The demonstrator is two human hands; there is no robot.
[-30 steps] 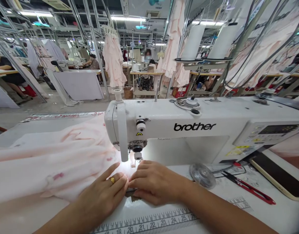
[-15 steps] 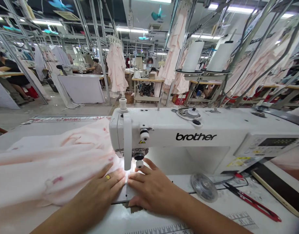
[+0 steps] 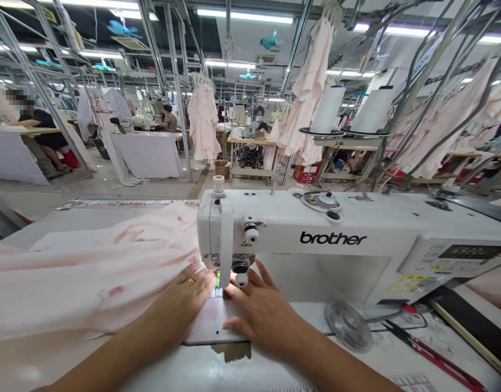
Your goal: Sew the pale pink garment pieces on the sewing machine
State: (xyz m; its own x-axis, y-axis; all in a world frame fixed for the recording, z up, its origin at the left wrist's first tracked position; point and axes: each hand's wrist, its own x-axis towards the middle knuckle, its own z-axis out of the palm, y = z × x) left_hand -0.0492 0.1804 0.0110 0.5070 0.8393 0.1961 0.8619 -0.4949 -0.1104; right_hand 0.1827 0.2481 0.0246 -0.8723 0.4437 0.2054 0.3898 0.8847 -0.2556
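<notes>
A white sewing machine (image 3: 352, 218) marked "brother" stands before me. Pale pink cloth with darker pink spots (image 3: 71, 283) spreads over the table to the left of its needle area. My left hand (image 3: 181, 296) lies palm down on this cloth, fingers stretched out towards the presser foot (image 3: 218, 292); a gold ring is on one finger. Just right of the foot, my right hand (image 3: 262, 307) rests with fingers spread and thumb apart, its fingertips partly hidden behind the machine head. Whether cloth lies under the right fingertips I cannot tell.
Right of my right hand are a clear round plastic case (image 3: 348, 326), red-handled thread snips (image 3: 442, 359) and a dark flat phone-like object (image 3: 475, 321). Two white thread cones (image 3: 328, 111) stand behind the machine. Pink garments (image 3: 203, 120) hang beyond, where several people sit at machines.
Both hands have slid forward, away from me, beside the presser foot, and the gap between them is wider. The machine sits slightly lower and farther right in view.
</notes>
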